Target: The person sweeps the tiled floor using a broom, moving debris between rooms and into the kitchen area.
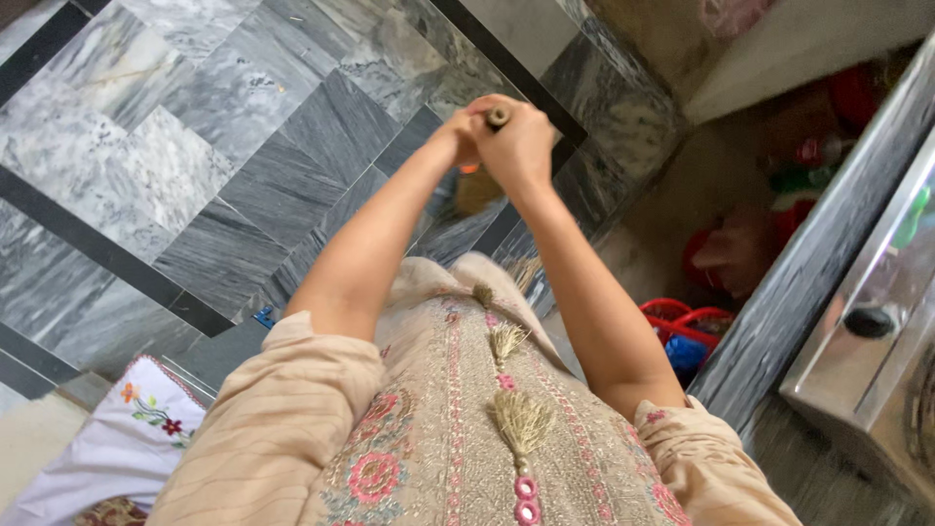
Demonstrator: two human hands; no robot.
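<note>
Both my hands are clasped together in front of me around the top of a wooden stick handle (498, 117), whose round end shows between them. My left hand (462, 134) wraps the handle from the left. My right hand (520, 144) closes over it from the right. The rest of the handle runs down behind my hands toward the floor and is mostly hidden; an orange-brown part (475, 187) shows just below my wrists. I wear a beige embroidered tunic (458, 419) with tassels.
Grey marble floor tiles (195, 146) with dark border strips fill the left. A grey stone counter edge (828, 234) and a steel appliance (877, 351) stand at right, with red baskets (682, 321) and bags beneath. A white embroidered cloth (127, 438) lies bottom left.
</note>
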